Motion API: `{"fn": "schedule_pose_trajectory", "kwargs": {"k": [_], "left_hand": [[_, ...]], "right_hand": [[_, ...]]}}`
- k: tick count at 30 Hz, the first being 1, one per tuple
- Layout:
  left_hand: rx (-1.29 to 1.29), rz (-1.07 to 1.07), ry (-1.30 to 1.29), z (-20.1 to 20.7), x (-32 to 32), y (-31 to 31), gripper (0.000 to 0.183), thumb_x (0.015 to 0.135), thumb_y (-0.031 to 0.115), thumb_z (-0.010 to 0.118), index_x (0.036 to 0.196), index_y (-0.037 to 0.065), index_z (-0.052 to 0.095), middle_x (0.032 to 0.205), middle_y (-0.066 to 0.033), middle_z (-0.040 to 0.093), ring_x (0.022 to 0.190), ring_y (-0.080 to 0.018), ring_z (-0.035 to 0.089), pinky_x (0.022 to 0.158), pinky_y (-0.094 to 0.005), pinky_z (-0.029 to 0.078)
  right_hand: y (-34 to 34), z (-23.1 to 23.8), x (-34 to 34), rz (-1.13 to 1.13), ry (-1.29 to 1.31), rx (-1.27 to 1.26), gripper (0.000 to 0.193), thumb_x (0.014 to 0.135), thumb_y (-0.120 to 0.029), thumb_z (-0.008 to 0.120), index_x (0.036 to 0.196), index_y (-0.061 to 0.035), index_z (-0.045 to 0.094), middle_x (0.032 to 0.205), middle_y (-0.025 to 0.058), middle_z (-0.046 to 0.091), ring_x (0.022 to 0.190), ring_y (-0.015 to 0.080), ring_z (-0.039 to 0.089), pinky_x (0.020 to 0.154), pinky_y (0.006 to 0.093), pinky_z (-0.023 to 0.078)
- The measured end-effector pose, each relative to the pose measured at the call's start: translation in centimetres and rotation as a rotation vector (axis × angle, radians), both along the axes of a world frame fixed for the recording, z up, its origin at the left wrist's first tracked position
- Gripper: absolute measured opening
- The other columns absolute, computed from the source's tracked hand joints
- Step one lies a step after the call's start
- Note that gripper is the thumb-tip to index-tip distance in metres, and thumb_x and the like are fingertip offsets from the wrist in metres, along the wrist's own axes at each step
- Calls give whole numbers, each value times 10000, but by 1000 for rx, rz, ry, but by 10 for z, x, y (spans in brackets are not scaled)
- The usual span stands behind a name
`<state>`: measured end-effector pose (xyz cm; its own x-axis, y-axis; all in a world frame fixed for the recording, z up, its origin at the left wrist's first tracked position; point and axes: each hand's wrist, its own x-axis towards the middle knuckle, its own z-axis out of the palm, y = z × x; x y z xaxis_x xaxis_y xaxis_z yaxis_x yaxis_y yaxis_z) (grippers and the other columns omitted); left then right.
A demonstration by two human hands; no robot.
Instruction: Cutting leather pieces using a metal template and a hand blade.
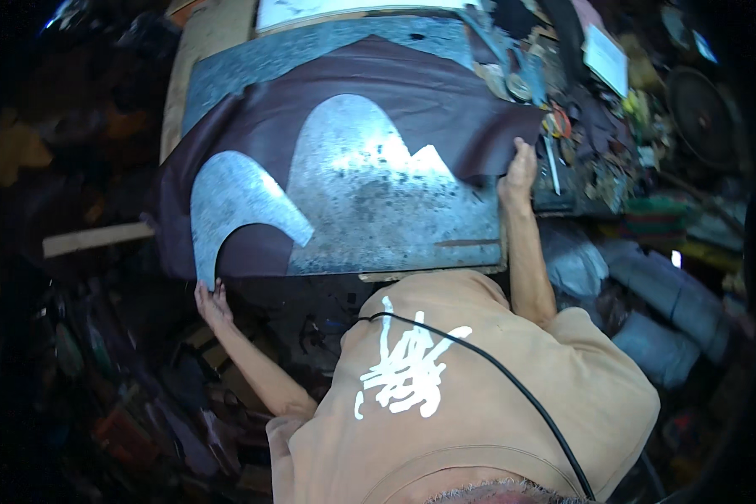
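A large sheet of dark brown leather lies draped over the metal-topped table. Its near side has an arch-shaped cutout with a jagged notch, where the grey metal shows. On the leather's left part rests a curved, hook-shaped grey template. My left hand is at the template's lower tip, by the table's near edge, with its fingers closed around that tip. At the right, my right hand grips the leather's edge, which curls up there. The fingers of that hand are partly hidden by the leather.
Orange-handled scissors, a tape roll and a thin pale strip lie among scraps right of the leather. A wooden board juts out at left. Grey wrapped bundles lie at right. A black cable crosses my shirt.
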<state>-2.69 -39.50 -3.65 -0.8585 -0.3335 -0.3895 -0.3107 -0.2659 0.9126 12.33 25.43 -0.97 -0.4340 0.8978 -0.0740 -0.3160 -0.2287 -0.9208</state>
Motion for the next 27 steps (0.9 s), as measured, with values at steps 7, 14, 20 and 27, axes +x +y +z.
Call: {"fn": "schedule_pose_trajectory", "kwargs": {"k": [7,14,20,27], "left_hand": [[172,-37,288,46,26,-9,200,960,179,603,1126,79,556,1058,-75,645,874,-230,650,813,-361,528],[129,88,399,111,80,-62,382,953,303,609,1238,57,550,1233,-92,601,1090,-225,558,971,-400,424],[205,387,409,134,117,-116,456,932,395,624,1262,90,544,1199,-97,607,1128,-225,550,992,-400,427],[-245,-82,-95,159,19,-87,273,957,310,615,1139,107,598,726,51,481,617,-49,475,551,-227,399]], "right_hand": [[-81,58,-128,225,-193,323,495,946,-239,555,1241,155,500,1206,194,581,1120,249,531,986,328,390],[-164,73,-170,1151,-243,676,412,936,-294,602,1211,13,617,919,134,685,846,206,634,788,318,500],[-90,-30,-160,357,-472,331,465,918,-282,641,1267,17,574,1144,149,617,940,186,586,832,303,472],[-33,-36,-192,434,-385,-183,480,878,-307,699,1214,4,556,885,15,608,663,88,546,540,233,445]]}}
